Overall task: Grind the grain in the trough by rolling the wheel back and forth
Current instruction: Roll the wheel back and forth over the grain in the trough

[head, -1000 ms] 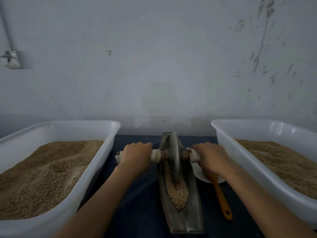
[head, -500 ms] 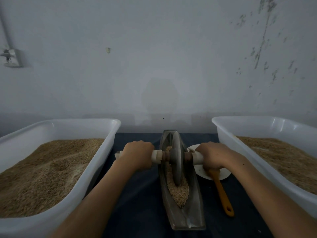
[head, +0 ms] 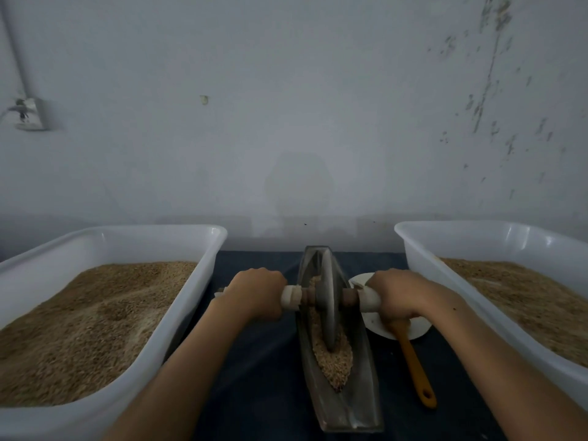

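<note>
Dark cloth covers the surface (head: 254, 361). Between both grips, left hand (head: 256, 292) and right hand (head: 396, 296) curled round the axle handles (head: 291, 297), the wheel (head: 327, 300) stands upright in the trough (head: 356, 393), on the grain (head: 334, 361).

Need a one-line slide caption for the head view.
Both hands, left and right, grip the wheel axle, grinding grain in the trough.
</note>
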A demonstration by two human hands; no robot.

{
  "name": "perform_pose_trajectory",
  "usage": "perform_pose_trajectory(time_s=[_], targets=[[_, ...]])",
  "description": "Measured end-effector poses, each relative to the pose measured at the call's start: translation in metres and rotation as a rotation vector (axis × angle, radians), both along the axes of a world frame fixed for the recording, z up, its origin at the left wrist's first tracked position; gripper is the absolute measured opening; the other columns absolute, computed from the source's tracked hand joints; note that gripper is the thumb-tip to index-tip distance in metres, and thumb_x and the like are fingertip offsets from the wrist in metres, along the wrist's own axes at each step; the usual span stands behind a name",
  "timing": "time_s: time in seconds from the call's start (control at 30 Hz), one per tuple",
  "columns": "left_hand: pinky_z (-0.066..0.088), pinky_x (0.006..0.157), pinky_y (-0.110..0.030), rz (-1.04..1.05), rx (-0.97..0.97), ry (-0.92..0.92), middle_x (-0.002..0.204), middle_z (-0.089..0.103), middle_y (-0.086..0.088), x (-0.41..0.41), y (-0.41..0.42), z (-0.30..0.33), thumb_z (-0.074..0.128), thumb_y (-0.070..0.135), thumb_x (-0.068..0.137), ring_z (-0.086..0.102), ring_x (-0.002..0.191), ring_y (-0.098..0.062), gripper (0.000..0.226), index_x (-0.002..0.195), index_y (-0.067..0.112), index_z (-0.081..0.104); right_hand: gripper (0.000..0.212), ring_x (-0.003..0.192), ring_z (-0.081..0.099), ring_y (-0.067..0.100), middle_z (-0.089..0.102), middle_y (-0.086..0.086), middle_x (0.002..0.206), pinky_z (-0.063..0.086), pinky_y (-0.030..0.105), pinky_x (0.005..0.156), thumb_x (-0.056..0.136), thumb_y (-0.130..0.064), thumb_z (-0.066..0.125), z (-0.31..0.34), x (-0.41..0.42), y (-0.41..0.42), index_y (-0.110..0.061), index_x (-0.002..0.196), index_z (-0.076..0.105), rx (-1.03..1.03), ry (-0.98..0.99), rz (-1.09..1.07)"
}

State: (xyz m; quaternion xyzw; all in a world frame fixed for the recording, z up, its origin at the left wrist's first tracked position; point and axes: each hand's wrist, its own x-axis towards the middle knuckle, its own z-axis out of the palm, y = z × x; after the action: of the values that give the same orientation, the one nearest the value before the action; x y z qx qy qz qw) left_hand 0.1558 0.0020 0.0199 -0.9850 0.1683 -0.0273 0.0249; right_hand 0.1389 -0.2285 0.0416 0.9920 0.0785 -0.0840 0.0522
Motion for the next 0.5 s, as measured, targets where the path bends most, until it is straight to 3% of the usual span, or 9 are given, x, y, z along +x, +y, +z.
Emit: perform_pose_trajectory(time_s=[0.1,0.17,0.27,0.4,0.5], targets=[[0.043,0.071,-0.028,-0.01,0.001,0.06,0.091,0.061,0.003,0.001,0.001,0.001,0.068,0.027,0.079,0.055,0.08,-0.014,0.026,0.102,0.021,0.059,0.027,0.097,0.061,0.019,0.063,0.005,0.108,0.048,0.029,0.08,0.086,-0.015,0.064,0.002,-0.003,-0.001,-0.018,0.112,0.058,0.019,0.118,-0.027],[0.041,0.069,-0.028,-0.018,-0.005,0.019,0.086,0.059,0.004,0.002,0.0,-0.001,0.067,0.027,0.079,0.054,0.077,-0.013,0.02,0.097,0.023,0.059,0.027,0.097,0.062,0.02,0.064,0.006,0.108,0.049,0.029,0.081,0.086,-0.014,0.064,0.002,-0.004,-0.001,-0.017,0.112,0.059,0.021,0.088,-0.026],[0.038,0.068,-0.027,-0.019,-0.027,-0.064,0.084,0.055,0.007,0.005,0.001,-0.005,0.065,0.028,0.081,0.051,0.075,-0.011,0.016,0.092,0.025,0.054,0.024,0.091,0.06,0.017,0.062,0.001,0.099,0.047,0.028,0.076,0.086,-0.014,0.061,-0.001,-0.004,0.002,-0.02,0.109,0.059,0.008,-0.07,-0.01],[0.037,0.07,-0.027,0.005,-0.104,-0.151,0.094,0.061,0.005,0.006,0.004,-0.014,0.061,0.028,0.085,0.049,0.077,-0.01,0.013,0.092,0.026,0.05,0.018,0.098,0.058,0.02,0.061,0.0,0.107,0.043,0.03,0.08,0.088,-0.014,0.058,-0.008,-0.003,0.012,-0.024,0.103,0.055,-0.014,-0.357,0.002],[0.039,0.072,-0.027,0.025,-0.139,-0.145,0.099,0.062,0.003,0.004,0.005,-0.015,0.06,0.027,0.086,0.052,0.081,-0.011,0.015,0.1,0.024,0.054,0.017,0.099,0.058,0.02,0.06,0.0,0.107,0.038,0.029,0.077,0.089,-0.016,0.058,-0.01,-0.004,0.014,-0.025,0.103,0.053,-0.036,-0.409,0.015]])
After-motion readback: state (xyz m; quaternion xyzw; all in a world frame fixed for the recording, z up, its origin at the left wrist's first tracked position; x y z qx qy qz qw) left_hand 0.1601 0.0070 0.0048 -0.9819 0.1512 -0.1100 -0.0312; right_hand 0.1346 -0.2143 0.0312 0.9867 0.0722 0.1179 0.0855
